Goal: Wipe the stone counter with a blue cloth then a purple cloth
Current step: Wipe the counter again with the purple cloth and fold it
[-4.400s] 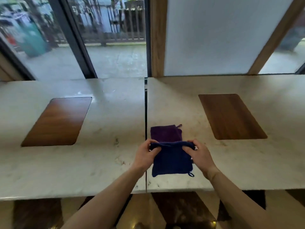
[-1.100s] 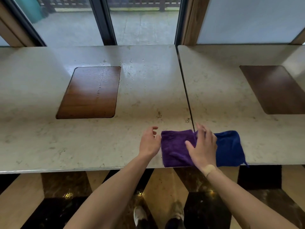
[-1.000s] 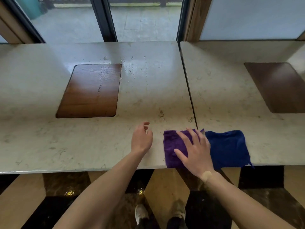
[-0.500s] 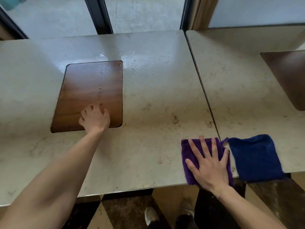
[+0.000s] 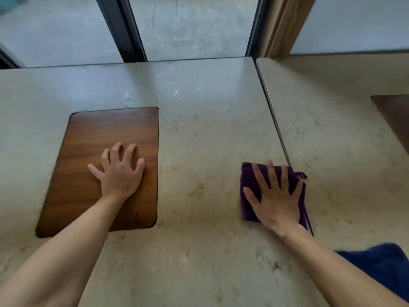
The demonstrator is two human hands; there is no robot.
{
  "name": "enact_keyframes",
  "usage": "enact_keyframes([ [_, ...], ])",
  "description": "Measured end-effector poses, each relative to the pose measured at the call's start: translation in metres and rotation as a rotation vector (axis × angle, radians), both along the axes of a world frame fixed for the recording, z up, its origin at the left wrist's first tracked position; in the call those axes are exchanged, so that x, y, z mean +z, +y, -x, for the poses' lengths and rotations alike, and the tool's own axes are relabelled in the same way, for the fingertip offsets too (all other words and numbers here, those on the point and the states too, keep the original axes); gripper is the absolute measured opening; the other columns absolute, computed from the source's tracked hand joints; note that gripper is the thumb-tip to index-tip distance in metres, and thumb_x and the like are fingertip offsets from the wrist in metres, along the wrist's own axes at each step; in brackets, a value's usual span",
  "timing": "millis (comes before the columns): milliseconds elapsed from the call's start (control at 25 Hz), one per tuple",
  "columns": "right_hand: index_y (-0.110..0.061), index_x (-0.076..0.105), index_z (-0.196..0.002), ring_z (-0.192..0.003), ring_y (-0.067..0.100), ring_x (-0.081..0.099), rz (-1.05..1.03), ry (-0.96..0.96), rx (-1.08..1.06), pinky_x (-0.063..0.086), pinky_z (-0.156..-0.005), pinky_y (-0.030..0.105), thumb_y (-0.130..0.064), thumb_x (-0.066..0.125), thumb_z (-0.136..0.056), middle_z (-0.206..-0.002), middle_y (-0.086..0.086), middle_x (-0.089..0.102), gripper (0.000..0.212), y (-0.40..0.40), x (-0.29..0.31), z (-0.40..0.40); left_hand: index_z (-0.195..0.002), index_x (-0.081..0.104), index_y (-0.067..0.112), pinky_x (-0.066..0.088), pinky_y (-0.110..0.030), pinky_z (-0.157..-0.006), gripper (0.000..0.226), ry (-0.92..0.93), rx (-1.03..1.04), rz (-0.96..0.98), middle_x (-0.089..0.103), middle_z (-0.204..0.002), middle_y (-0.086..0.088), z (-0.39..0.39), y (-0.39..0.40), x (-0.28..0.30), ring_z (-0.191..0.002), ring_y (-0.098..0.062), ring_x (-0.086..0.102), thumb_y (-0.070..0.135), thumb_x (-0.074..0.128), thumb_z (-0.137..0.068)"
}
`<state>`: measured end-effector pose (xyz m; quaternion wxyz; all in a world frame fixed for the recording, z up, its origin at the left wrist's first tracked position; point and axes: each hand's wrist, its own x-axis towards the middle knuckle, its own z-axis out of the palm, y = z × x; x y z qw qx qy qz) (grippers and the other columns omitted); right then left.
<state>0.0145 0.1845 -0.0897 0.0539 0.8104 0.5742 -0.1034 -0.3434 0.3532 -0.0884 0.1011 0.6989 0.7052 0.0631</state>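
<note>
A folded purple cloth (image 5: pixel 249 189) lies on the beige stone counter (image 5: pixel 203 151), just left of the seam between two slabs. My right hand (image 5: pixel 274 200) presses flat on it with fingers spread. My left hand (image 5: pixel 120 171) rests on a wooden inlay panel (image 5: pixel 88 196) set in the counter, fingertips bent against the wood. The blue cloth (image 5: pixel 380 264) lies near the counter's front edge at lower right, partly hidden behind my right forearm.
A dark seam (image 5: pixel 274 120) splits the counter into two slabs. A second wooden inlay (image 5: pixel 396 116) shows at the right edge. Glass panes with dark frames (image 5: pixel 124 32) and a wooden post (image 5: pixel 281 25) stand behind the counter. Brown stains mark the stone.
My right hand has slid the purple cloth away from the front edge, further onto the counter and apart from the blue cloth. My left hand now rests on the wooden inlay.
</note>
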Motion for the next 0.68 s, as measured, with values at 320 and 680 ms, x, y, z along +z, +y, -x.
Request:
enact_keyframes([
  [320,-0.047,-0.009,-0.155,-0.153,0.031,-0.013,-0.017,0.085,-0.032,-0.003,-0.116,0.070,-0.079,0.005,-0.088,-0.168,-0.005,-0.012,0.075,0.261,0.003,-0.064,-0.143,0.043,0.036,0.021,-0.080,-0.103,0.063,0.115,0.009,0.043,0.038,-0.153,-0.007,-0.003,0.003,-0.002,-0.141,-0.036,0.032,0.062,0.028,-0.088],
  [680,-0.043,0.020,-0.155,-0.152,0.032,0.012,-0.061,0.067,0.024,0.005,-0.115,0.071,-0.078,0.014,-0.090,-0.166,0.001,0.020,0.074,0.503,0.006,-0.109,-0.132,0.049,0.032,0.026,-0.076,-0.099,0.068,0.228,0.018,-0.167,0.050,-0.143,-0.015,-0.008,0.014,-0.016,-0.126,-0.047,0.046,0.072,0.016,-0.088],
])
